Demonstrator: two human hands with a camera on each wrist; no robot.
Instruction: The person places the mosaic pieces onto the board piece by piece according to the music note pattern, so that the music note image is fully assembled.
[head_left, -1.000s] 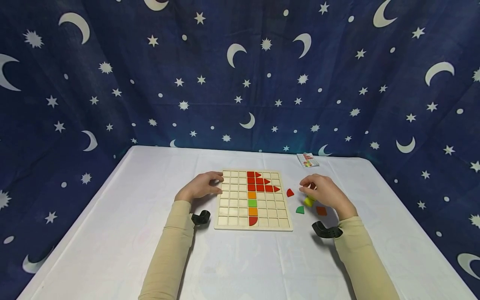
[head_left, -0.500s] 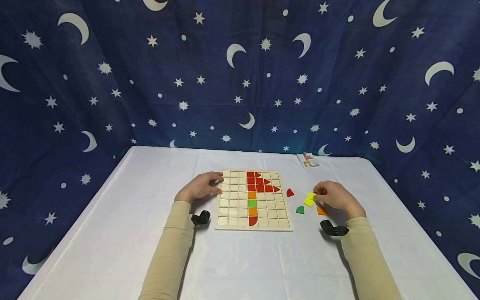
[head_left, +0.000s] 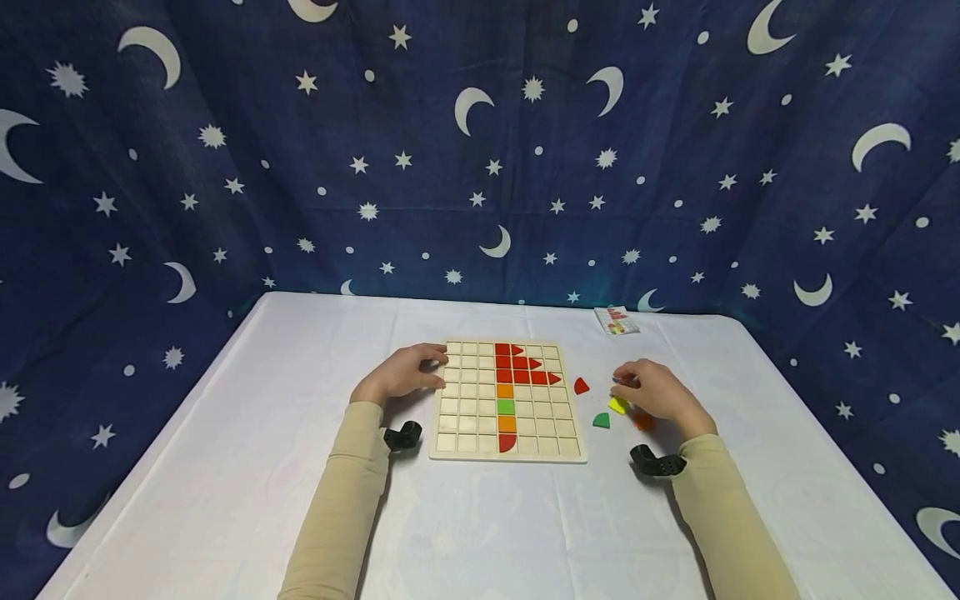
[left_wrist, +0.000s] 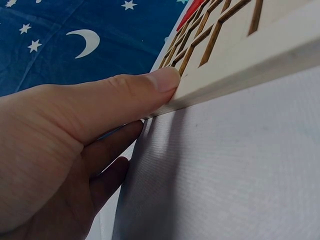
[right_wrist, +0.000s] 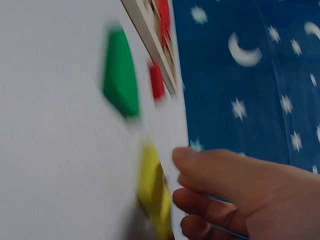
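Note:
A pale wooden grid board (head_left: 468, 417) lies on the table with red, orange and green tiles in a column and in rows at its far side. My left hand (head_left: 401, 372) rests at the board's left edge; its thumb (left_wrist: 162, 82) touches the rim, with the other fingers beside it. My right hand (head_left: 660, 392) hovers over loose pieces with fingers bent, and no piece shows between thumb and fingertips in the right wrist view. Beneath it are a yellow piece (head_left: 618, 406) and an orange square (head_left: 643, 421), partly covered. A green quarter-circle (head_left: 602, 421) lies nearby.
A red quarter-circle (head_left: 581, 386) lies just right of the board. A small printed pattern card (head_left: 617, 320) is at the table's far side. The white-covered table (head_left: 480, 525) ends at a dark blue curtain (head_left: 420, 208) with moons and stars.
My right hand first drew back to the right over the yellow and orange pieces, then came a little left again, covering part of the yellow ones. My left hand stayed at the board.

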